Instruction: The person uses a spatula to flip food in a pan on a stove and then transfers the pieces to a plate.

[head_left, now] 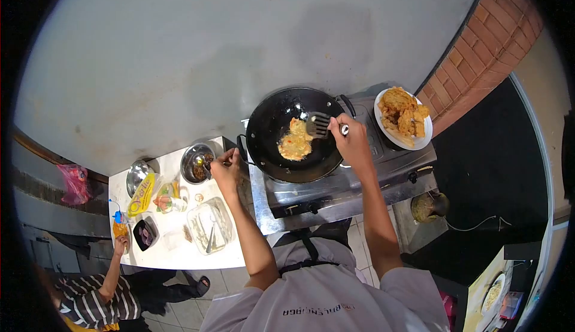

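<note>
My right hand (352, 138) grips the handle of a slotted spatula (318, 124), whose blade hovers over a yellow fritter (296, 142) frying in a black wok (275, 128) on the gas stove (335, 191). My left hand (227, 167) reaches left of the wok and holds a spoon (206, 165) dipped into a small metal bowl (187, 157) of dark filling on the white table (173, 251).
A white plate (424, 142) piled with fried fritters sits on the stove's right side. On the table lie a yellow packet (141, 194), a clear container (209, 225), a black dish (145, 232) and a second metal bowl (136, 173). Another person's hand (120, 245) rests at the table's left edge.
</note>
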`<state>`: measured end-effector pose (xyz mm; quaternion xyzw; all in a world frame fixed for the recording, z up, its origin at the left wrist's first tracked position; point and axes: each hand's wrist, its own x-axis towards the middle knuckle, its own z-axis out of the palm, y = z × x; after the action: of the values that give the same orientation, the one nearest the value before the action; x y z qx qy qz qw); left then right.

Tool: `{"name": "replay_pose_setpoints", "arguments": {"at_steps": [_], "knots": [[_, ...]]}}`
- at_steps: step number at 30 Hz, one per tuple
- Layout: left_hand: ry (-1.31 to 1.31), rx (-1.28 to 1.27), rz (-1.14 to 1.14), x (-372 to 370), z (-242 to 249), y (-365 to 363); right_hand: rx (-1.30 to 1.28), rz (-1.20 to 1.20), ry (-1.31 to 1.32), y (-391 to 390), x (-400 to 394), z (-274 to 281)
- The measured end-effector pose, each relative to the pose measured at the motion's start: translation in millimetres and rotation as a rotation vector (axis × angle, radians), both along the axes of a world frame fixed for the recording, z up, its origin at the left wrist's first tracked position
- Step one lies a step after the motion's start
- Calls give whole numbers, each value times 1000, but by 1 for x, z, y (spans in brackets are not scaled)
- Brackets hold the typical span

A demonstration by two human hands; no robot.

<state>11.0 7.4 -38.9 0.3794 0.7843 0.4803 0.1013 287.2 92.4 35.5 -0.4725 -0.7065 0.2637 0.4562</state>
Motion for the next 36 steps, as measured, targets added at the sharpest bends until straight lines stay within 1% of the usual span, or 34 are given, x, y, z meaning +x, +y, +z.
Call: {"name": "replay_pose_setpoints", "arguments": {"at_steps": [1, 3, 4, 6, 7, 9, 12, 16, 19, 21, 23, 25, 27, 30, 34, 36], "knots": [[-2, -14, -7, 1, 1, 0, 1, 1, -3, 3, 2, 1], [22, 7, -28, 0, -3, 1, 66, 64, -112, 8, 4, 2], [48, 26, -51, 0, -5, 1, 66, 66, -114, 12, 5, -1], [44, 29, -52, 0, -6, 0, 163, 153, -121, 17, 4, -5], [43, 34, -56, 1, -6, 0, 164, 155, -123, 19, 4, -6], [38, 33, -57, 2, -3, -1, 79, 208, -240, 17, 2, 4], [28, 19, -58, 3, 0, -1, 97, 224, -320, 23, -2, 5], [-23, 23, -62, 4, 4, 0, 103, 215, -326, 34, -4, 2], [-9, -8, -64, 3, 4, 1, 94, 230, -366, 38, -6, 1], [1, -12, -77, 0, -1, 3, 90, 155, -385, 37, -8, 0], [8, -20, -93, -2, -4, 3, 63, 144, -340, 39, -8, 0], [-56, -53, -92, -2, -4, 3, 40, 133, -294, 42, -7, -4], [-56, -56, -96, -1, 2, 2, 9, 147, -149, 46, -6, -16], [-45, -62, -101, -1, 2, 2, 71, 172, -107, 46, -3, -23], [-43, -81, -102, -4, 0, 4, 20, 132, -115, 40, -4, -16], [-40, -78, -95, -2, 3, 4, 93, 115, -133, 38, -5, -13]]}}
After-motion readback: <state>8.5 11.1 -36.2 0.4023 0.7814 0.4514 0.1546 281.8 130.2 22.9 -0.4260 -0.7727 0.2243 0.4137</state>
